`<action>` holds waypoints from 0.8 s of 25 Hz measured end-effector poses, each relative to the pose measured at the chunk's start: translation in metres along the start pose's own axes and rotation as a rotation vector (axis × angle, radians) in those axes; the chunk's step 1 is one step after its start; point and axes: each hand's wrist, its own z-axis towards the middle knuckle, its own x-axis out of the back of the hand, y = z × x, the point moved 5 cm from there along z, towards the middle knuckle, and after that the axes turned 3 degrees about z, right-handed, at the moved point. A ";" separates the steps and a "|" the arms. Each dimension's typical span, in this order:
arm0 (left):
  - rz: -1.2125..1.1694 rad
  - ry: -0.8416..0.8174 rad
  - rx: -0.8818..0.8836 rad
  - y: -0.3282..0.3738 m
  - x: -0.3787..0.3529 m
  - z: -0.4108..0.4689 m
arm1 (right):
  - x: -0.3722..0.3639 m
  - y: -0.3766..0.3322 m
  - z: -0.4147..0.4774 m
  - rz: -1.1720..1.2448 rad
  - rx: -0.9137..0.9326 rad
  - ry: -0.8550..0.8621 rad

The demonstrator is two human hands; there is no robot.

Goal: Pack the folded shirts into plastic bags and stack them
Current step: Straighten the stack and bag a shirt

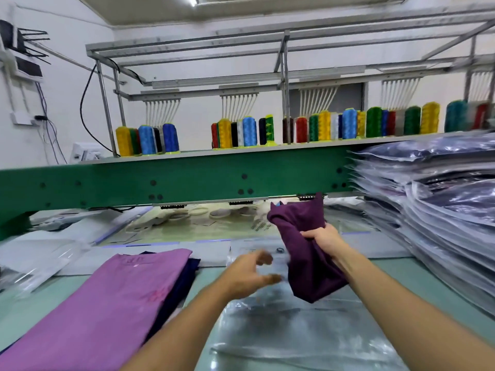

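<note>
Right hand [325, 241]: my fingers clench the bunched dark purple fabric shirt [302, 263], held above the pale green surface [388, 266].
Left hand [249, 274]: fingers released, blurred, over the clear flat plastic bag [294, 333].

A pale green table [417, 266] carries a flat clear bag [294, 330] below the left hand [249, 274] and right hand [325, 241]. Left of the left hand sits a shirt pile [115, 303], pink over navy, with loose bags [40, 263] further left. Right of the right hand rises a stack of bagged shirts [442, 210]
</note>
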 end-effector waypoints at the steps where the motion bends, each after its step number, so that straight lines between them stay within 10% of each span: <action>1: 0.178 -0.096 -0.023 -0.004 -0.016 0.001 | 0.019 0.004 0.003 -0.035 -0.003 0.003; 11: 0.854 -0.019 -0.200 -0.018 -0.032 0.013 | 0.088 0.004 0.007 -0.402 0.098 -0.137; 20: -0.208 0.040 0.195 -0.013 -0.034 0.036 | 0.041 -0.005 -0.031 -0.840 0.569 -0.406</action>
